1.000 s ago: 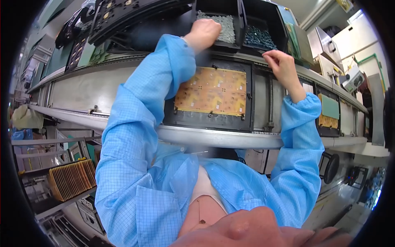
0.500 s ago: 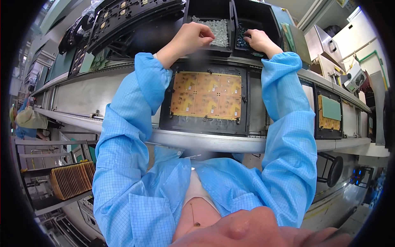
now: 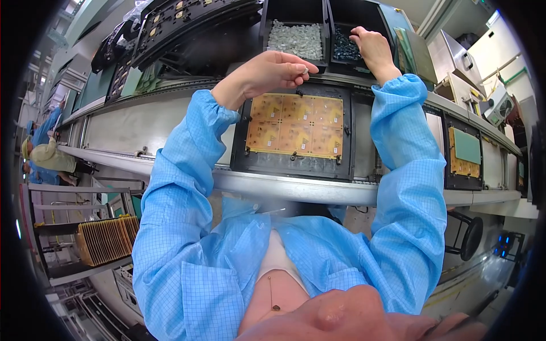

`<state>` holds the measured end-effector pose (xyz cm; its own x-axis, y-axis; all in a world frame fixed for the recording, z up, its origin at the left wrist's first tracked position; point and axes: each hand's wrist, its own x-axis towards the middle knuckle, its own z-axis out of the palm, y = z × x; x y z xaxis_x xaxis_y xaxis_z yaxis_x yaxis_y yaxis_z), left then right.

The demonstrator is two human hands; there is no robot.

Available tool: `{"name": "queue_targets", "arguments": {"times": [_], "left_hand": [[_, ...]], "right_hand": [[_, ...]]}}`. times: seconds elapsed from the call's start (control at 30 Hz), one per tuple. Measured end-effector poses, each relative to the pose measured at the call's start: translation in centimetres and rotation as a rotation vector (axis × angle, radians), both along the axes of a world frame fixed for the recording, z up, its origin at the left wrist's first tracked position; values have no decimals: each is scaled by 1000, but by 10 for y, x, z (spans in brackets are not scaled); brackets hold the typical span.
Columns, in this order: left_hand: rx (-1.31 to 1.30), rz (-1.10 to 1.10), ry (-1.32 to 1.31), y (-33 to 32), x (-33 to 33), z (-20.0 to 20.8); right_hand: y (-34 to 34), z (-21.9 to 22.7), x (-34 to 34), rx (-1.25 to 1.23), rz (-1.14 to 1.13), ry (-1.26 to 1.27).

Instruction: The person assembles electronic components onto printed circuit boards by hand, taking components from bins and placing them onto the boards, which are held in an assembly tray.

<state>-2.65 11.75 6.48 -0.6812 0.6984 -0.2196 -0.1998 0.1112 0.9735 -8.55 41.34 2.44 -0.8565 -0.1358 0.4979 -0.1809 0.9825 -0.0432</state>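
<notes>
Pinching a small white part (image 3: 305, 71) between thumb and fingertips, the left hand (image 3: 267, 75) hangs just this side of the left black bin (image 3: 293, 12), over the far edge of a black carrier frame (image 3: 284, 166). Its grip is closed on that part, which shows at the fingertips. More white parts (image 3: 293, 38) lie heaped in the left black bin. The right hand (image 3: 373, 50) reaches into the right black bin (image 3: 355, 12), thumb and fingertips drawn close together over the dark blue parts (image 3: 342, 42) there; whether that grip has caught one I cannot tell. An orange panel of circuit boards (image 3: 294, 126) lies flat in the black carrier frame, on the near side of both bins.

Picking pieces with both hands seems to be the step in hand. To do it well, the left pinch should be firm but light, so the small white part neither slips nor twists. The right fingertips would do best to single out one piece by its sides, without raking the heap, and both hands should stay clear of the bin walls
</notes>
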Motion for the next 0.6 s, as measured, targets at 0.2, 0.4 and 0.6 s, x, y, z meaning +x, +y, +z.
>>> {"name": "queue_targets", "arguments": {"times": [0.2, 0.4, 0.6], "left_hand": [[-83, 19, 205, 17, 4, -12], [-212, -35, 462, 47, 17, -36], [-431, -11, 1043, 83, 13, -71]], "right_hand": [[9, 3, 20, -28, 48, 64], [18, -9, 44, -286, 202, 218], [6, -10, 86, -730, 165, 81]]}}
